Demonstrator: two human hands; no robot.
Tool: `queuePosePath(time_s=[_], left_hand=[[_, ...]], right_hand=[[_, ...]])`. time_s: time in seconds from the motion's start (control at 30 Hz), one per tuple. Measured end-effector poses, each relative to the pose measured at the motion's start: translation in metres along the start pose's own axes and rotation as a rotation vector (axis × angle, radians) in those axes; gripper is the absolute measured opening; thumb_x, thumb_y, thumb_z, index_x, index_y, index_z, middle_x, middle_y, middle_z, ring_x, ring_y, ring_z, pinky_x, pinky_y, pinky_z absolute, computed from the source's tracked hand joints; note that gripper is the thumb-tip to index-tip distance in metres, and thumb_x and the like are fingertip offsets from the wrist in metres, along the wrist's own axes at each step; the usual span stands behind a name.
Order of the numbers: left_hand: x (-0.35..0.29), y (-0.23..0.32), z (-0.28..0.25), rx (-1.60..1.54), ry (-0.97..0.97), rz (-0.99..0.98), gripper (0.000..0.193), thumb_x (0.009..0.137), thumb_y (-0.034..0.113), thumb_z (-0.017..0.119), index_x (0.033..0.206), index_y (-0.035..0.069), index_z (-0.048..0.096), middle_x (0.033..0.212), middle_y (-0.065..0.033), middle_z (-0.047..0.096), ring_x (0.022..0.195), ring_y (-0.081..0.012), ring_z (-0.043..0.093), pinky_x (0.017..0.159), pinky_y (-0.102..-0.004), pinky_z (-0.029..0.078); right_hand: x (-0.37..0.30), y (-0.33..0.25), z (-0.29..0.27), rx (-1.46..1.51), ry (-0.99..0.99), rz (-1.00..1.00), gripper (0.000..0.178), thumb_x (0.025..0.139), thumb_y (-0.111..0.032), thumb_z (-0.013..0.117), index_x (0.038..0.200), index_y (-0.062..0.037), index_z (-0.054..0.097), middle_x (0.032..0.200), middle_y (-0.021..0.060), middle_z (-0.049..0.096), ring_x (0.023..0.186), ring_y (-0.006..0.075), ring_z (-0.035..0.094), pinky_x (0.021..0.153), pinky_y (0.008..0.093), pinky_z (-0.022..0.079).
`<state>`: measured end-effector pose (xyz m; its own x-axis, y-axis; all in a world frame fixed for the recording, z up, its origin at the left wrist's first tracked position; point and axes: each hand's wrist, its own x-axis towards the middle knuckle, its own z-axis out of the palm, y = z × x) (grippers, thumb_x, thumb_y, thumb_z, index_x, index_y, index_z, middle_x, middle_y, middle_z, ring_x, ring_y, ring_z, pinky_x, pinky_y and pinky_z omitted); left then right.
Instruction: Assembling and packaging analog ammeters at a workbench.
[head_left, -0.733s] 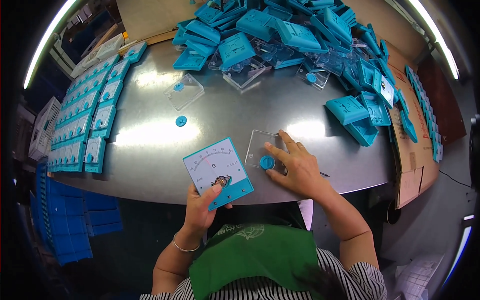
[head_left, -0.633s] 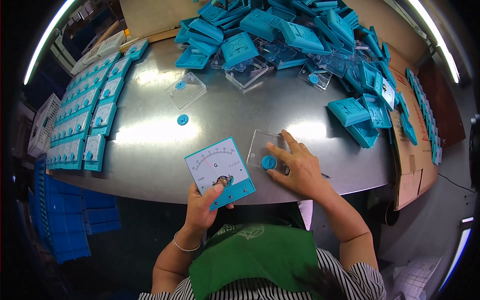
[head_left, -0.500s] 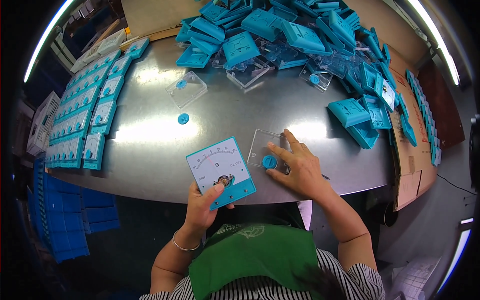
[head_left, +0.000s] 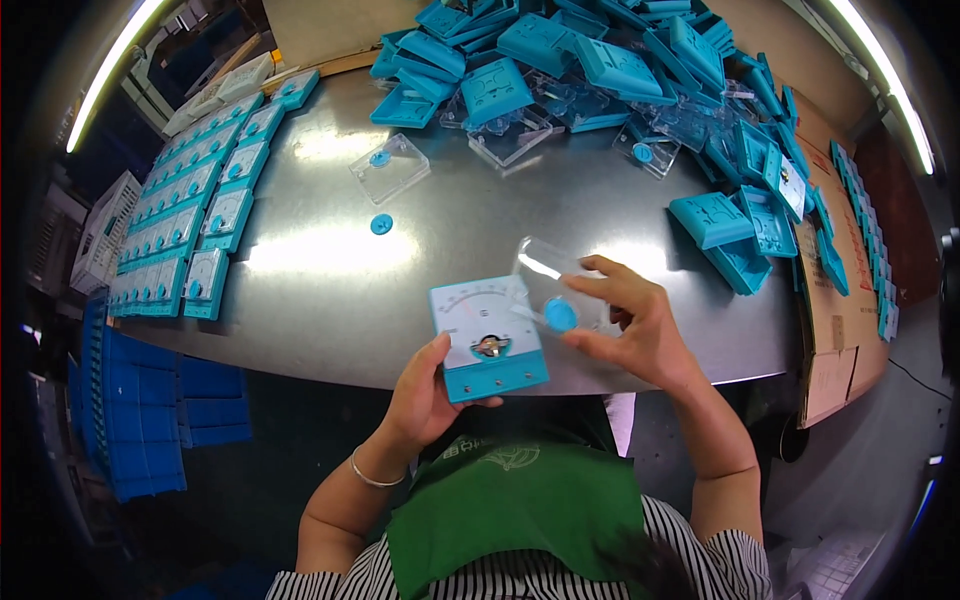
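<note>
While left hand (head_left: 424, 392) holds meter (head_left: 486, 328), right hand (head_left: 647, 330) grips cover (head_left: 547, 284)

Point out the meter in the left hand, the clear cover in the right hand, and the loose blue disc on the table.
Meter (head_left: 487, 326): head view, on its white dial face.
Clear cover (head_left: 543, 284): head view, on its transparent panel.
Loose blue disc (head_left: 381, 224): head view, middle of its upper side.

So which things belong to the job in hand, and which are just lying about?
In hand:
Dial meter, in the left hand
Clear cover with blue knob, in the right hand

Lying about:
Loose blue disc
Second clear cover
Heaped blue cases
</note>
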<state>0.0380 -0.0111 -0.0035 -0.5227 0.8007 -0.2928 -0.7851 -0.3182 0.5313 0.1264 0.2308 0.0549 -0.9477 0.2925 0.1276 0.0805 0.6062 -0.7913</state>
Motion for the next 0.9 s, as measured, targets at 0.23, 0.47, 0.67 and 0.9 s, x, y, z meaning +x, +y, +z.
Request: queuePosePath(time_s=[0.23,0.47,0.67,0.9], left_hand=[[0.012,-0.014,0.020,-0.031,-0.087,-0.145,0.056,0.100,0.045,0.019,0.136,0.005,0.034,0.126,-0.0171,0.051,0.106,-0.0306,0.059,0.077,-0.0436,0.058],[0.011,-0.017,0.017,-0.046,-0.095,-0.170,0.056,0.100,0.046,0.018,0.136,0.005,0.032,0.126,-0.0157,0.051,0.106,-0.0292,0.060,0.077,-0.0410,0.059],[0.010,-0.020,0.008,-0.098,-0.118,-0.188,0.059,0.099,0.048,0.018,0.136,0.005,0.031,0.126,-0.0159,0.051,0.104,-0.0285,0.061,0.077,-0.0382,0.059],[0.008,-0.019,0.005,-0.228,-0.103,-0.233,0.064,0.097,0.052,0.019,0.137,0.004,0.028,0.126,-0.0179,0.050,0.102,-0.0301,0.062,0.076,-0.0348,0.060]], right_hand=[[0.000,0.002,0.011,0.019,-0.207,-0.212,0.056,0.063,-0.020,0.082,0.115,-0.0092,0.065,0.121,0.0198,0.056,0.079,0.0178,0.059,0.064,0.0278,0.048],[-0.002,0.001,0.011,0.041,-0.268,-0.168,0.054,0.066,-0.024,0.081,0.115,-0.0076,0.065,0.121,0.0215,0.056,0.082,0.0200,0.061,0.066,0.0279,0.049],[0.000,0.006,0.018,0.110,-0.313,-0.112,0.052,0.068,-0.029,0.080,0.114,-0.0085,0.065,0.117,0.0196,0.057,0.078,0.0178,0.059,0.065,0.0278,0.048],[0.002,0.009,0.024,0.270,-0.357,-0.030,0.052,0.070,-0.031,0.080,0.113,-0.0053,0.065,0.108,0.0125,0.058,0.067,0.0117,0.050,0.058,0.0244,0.044]])
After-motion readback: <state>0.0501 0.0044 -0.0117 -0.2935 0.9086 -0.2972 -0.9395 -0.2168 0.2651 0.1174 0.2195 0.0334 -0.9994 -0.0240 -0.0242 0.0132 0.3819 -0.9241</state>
